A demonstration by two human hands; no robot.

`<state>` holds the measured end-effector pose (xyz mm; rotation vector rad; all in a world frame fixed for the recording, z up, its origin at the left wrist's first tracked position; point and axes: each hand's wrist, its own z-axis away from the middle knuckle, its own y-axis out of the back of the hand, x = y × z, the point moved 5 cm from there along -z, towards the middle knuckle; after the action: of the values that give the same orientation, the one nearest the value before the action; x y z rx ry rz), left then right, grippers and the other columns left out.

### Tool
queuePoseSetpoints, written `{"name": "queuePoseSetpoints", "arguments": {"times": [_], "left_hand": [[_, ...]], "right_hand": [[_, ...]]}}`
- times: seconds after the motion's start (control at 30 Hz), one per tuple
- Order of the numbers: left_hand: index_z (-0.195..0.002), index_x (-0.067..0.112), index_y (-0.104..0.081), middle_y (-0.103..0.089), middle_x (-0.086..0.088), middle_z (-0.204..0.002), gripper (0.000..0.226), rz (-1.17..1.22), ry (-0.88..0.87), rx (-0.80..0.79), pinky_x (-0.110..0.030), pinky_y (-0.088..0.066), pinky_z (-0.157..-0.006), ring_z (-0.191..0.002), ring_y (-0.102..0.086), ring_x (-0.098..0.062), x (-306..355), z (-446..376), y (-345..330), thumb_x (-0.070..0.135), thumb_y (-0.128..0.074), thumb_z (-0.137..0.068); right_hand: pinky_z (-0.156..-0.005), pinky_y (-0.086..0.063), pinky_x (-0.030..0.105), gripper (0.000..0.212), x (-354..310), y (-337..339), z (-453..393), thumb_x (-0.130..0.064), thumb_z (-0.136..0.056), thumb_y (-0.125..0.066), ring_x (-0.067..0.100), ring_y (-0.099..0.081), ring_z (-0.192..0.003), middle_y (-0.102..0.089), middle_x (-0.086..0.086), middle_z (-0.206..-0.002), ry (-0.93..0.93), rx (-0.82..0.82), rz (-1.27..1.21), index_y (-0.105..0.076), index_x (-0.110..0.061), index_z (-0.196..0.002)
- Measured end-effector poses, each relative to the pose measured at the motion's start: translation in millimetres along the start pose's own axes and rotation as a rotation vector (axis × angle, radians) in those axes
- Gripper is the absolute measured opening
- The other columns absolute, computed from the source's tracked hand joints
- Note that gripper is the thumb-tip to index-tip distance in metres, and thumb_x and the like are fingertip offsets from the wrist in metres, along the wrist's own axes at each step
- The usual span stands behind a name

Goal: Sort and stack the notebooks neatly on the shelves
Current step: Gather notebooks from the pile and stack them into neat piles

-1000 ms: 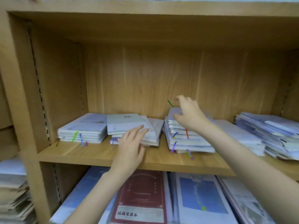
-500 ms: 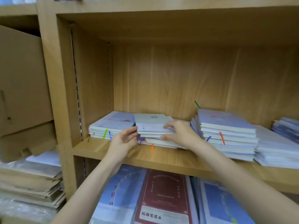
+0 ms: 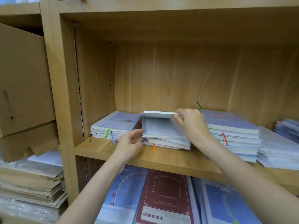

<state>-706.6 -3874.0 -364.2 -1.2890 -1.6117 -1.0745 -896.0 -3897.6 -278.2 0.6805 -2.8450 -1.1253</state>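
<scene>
Wooden shelf (image 3: 169,157), middle bay. Three low heaps of pale notebooks lie flat along it, more further right.

Right hand (image 3: 192,125) reaches in over the middle stack (image 3: 166,141) and pinches the far right edge of the top notebook (image 3: 157,114), fingers curled round it. That notebook is lifted clear at the far side, tilted, its underside facing the camera. Probably raised so the copies beneath can be squared up, or so it can go to another heap; cannot tell which.

Left hand (image 3: 131,143) sits at the near left corner of the same stack, fingers half curled, thumb and fingertips touching the edge of the notebook just below the lifted one. It looks like a steadying hold, keeping the lower copies from sliding while the top comes off. Grip is narrow; whether it truly pinches or only touches is unclear because of blur.

The middle stack is uneven: lower copies fan out to the right, corners not aligned. An orange ribbon (image 3: 154,147) hangs over its near edge.

Left stack (image 3: 113,126) is tidier, green and blue ribbons dangling at the front. Right stack (image 3: 233,133) is taller, with a red ribbon, lying just beside the right wrist.

Below, a dark red notebook (image 3: 165,198) lies between blue-covered ones. Cardboard (image 3: 24,81) fills the bay to the left.

Judgement: sorting is midway; the middle heap needs straightening.
</scene>
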Motion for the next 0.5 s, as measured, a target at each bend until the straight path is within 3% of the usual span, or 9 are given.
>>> {"name": "queuePoseSetpoints", "arguments": {"times": [0.1, 0.23, 0.3, 0.37, 0.4, 0.43, 0.5], "left_hand": [[-0.122, 0.011, -0.056, -0.064, -0.006, -0.114, 0.037, 0.158, 0.097, 0.047, -0.022, -0.042, -0.088, -0.107, -0.059, -0.016, -4, -3, -6, -0.003, -0.056, -0.088], [-0.125, 0.003, -0.052, -0.066, -0.011, -0.109, 0.041, 0.299, 0.171, 0.079, -0.027, -0.045, -0.093, -0.107, -0.061, -0.021, -5, -4, -8, -0.008, -0.056, -0.086], [-0.125, 0.002, -0.052, -0.064, -0.014, -0.112, 0.040, 0.318, 0.183, 0.075, -0.026, -0.045, -0.092, -0.109, -0.060, -0.022, -4, -3, -7, -0.008, -0.055, -0.086], [-0.125, 0.002, -0.053, -0.063, -0.016, -0.115, 0.039, 0.319, 0.192, 0.074, -0.026, -0.045, -0.093, -0.111, -0.059, -0.022, -3, -3, -7, -0.007, -0.054, -0.087], [-0.124, 0.002, -0.053, -0.063, -0.016, -0.116, 0.038, 0.318, 0.197, 0.078, -0.027, -0.045, -0.095, -0.112, -0.059, -0.022, -3, -4, -6, -0.007, -0.054, -0.087], [-0.123, 0.001, -0.054, -0.062, -0.017, -0.117, 0.037, 0.321, 0.201, 0.081, -0.027, -0.045, -0.096, -0.112, -0.058, -0.023, -3, -4, -6, -0.007, -0.053, -0.087], [-0.119, 0.001, -0.056, -0.061, -0.017, -0.118, 0.032, 0.355, 0.207, 0.093, -0.025, -0.048, -0.092, -0.110, -0.059, -0.022, -4, -5, -6, -0.007, -0.050, -0.089]], "right_hand": [[-0.063, -0.035, 0.031, 0.027, -2, -6, 7, -0.029, -0.098, -0.045, 0.031, -0.058, -0.090, -0.064, 0.010, -0.091, 0.056, -0.089, 0.203, -0.063, -0.010, -0.098], [-0.064, -0.033, 0.030, 0.023, 1, -17, 21, -0.026, -0.097, -0.046, 0.030, -0.058, -0.098, -0.065, 0.012, -0.097, 0.040, -0.227, 0.380, -0.062, -0.010, -0.101], [-0.052, -0.030, 0.027, 0.016, 1, -18, 30, -0.023, -0.078, -0.074, 0.029, -0.065, -0.071, -0.065, 0.011, -0.070, 0.069, -0.230, 0.492, -0.064, -0.010, -0.077], [-0.043, -0.020, 0.020, 0.041, -2, -14, 35, -0.018, -0.039, -0.094, 0.024, -0.054, -0.036, -0.050, 0.005, -0.039, 0.058, -0.200, 0.490, -0.055, -0.012, -0.047], [-0.043, -0.021, 0.020, 0.041, -3, -11, 35, -0.021, -0.041, -0.095, 0.024, -0.054, -0.035, -0.050, 0.006, -0.039, 0.062, -0.184, 0.497, -0.055, -0.012, -0.047], [-0.046, -0.027, 0.023, 0.032, -4, -13, 36, -0.027, -0.059, -0.088, 0.026, -0.061, -0.048, -0.058, 0.009, -0.051, 0.098, -0.209, 0.497, -0.061, -0.011, -0.058], [-0.061, -0.033, 0.027, 0.025, 0, -14, 31, -0.038, -0.093, -0.053, 0.029, -0.064, -0.088, -0.065, 0.010, -0.090, 0.048, -0.239, 0.377, -0.060, -0.016, -0.084]]}}
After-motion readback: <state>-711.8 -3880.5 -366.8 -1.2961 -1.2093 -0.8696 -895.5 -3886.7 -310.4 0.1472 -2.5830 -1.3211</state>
